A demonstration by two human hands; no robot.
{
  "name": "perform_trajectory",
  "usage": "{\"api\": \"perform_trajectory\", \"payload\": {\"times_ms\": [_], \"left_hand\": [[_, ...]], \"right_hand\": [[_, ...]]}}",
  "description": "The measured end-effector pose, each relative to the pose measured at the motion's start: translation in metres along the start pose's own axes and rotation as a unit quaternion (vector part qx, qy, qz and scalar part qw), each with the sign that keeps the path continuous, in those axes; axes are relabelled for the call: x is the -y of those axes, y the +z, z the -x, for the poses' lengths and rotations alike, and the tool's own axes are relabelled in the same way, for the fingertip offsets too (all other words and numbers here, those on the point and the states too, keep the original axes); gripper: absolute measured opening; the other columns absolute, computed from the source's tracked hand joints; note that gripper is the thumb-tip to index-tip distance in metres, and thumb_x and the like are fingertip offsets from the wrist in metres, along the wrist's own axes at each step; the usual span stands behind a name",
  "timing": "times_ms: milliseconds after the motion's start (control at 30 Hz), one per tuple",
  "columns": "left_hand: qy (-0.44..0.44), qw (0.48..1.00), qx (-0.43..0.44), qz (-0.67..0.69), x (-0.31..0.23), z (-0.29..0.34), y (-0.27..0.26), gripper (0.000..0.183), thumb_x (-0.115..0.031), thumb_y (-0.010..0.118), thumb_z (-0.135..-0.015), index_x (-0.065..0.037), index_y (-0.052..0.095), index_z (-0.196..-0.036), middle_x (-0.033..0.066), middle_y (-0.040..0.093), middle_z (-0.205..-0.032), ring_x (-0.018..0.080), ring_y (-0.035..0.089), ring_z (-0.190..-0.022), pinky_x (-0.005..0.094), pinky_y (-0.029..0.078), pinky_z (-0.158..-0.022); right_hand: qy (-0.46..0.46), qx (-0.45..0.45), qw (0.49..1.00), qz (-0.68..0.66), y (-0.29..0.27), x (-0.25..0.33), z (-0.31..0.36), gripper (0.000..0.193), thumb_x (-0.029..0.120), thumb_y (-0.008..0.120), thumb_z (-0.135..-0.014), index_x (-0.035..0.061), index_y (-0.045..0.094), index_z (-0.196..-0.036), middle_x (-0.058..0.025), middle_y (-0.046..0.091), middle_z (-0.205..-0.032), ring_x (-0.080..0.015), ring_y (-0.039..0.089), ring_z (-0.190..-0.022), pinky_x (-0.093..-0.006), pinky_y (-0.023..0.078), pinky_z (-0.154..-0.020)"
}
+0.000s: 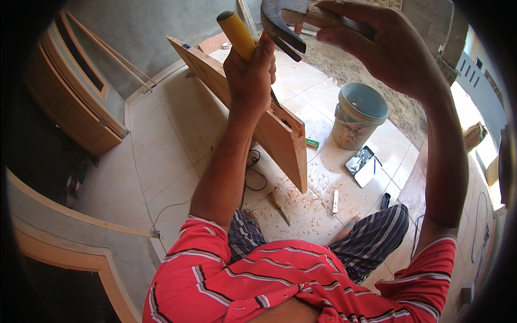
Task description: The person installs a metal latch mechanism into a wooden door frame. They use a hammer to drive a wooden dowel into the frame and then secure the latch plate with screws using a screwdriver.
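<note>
tiled floor (161, 161): shavings (307, 202) beside the wooden panel (280, 145)
left hand (250, 81): grips the yellow-handled tool (239, 37) above the panel's edge
right hand (398, 51): holds the hammer (285, 27) by its handle, near the tool
hammer risk: an off-centre blow could glance onto left knuckles

- No readable words, numbers or signs in view.
- On the grey bucket (357, 121): patchy marks, too unclear to read.
- On the bag (474, 137) at far right: coloured patches, too blurred to read.
</note>
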State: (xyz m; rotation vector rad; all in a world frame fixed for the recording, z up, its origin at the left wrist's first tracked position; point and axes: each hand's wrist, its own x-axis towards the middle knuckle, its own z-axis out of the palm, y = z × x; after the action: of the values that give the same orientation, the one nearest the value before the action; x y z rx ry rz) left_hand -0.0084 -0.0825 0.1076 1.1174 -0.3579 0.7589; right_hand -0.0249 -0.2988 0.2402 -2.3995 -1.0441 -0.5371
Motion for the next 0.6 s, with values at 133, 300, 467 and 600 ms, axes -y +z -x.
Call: {"api": "perform_trajectory", "payload": {"times_ms": [133,300,467,600], "left_hand": [[0.009,1.000,0.001,-0.004,0.001,-0.003,0.001,0.021,-0.024,0.072,-0.100,-0.009,0.060,-0.093,-0.0073,0.042,-0.059,0.0028,0.032,-0.046,0.0236,0.022,-0.042],[0.000,0.999,-0.038,-0.027,0.000,-0.005,0.003,0.018,-0.021,0.072,-0.100,-0.008,0.061,-0.093,-0.0077,0.043,-0.058,0.0025,0.031,-0.044,0.0235,0.021,-0.042],[0.001,1.000,-0.020,0.021,-0.003,-0.003,0.011,0.014,-0.018,0.070,-0.100,-0.007,0.062,-0.095,-0.0073,0.044,-0.059,0.0022,0.031,-0.045,0.0232,0.022,-0.042],[0.015,0.999,-0.045,0.015,-0.002,-0.002,0.002,0.016,-0.020,0.071,-0.100,-0.008,0.061,-0.093,-0.0082,0.042,-0.060,0.0020,0.032,-0.046,0.0233,0.021,-0.042]], "right_hand": [[0.029,0.013,0.999,0.009,0.000,0.010,-0.003,0.047,0.037,0.073,-0.097,0.0040,0.071,-0.131,-0.0127,0.077,-0.090,-0.0182,0.065,-0.066,-0.0342,0.052,-0.065],[0.015,-0.027,0.998,0.058,0.004,0.039,0.009,0.049,0.038,0.074,-0.096,0.0059,0.070,-0.134,-0.0102,0.077,-0.087,-0.0162,0.063,-0.064,-0.0329,0.051,-0.063],[0.080,0.003,0.997,0.010,-0.014,0.032,0.010,0.051,0.038,0.076,-0.096,0.0081,0.069,-0.137,-0.0064,0.074,-0.081,-0.0124,0.059,-0.061,-0.0303,0.047,-0.058],[0.085,-0.021,0.994,0.069,0.009,0.034,0.010,0.051,0.037,0.076,-0.096,0.0076,0.069,-0.137,-0.0048,0.072,-0.076,-0.0111,0.057,-0.059,-0.0297,0.044,-0.056]]}}
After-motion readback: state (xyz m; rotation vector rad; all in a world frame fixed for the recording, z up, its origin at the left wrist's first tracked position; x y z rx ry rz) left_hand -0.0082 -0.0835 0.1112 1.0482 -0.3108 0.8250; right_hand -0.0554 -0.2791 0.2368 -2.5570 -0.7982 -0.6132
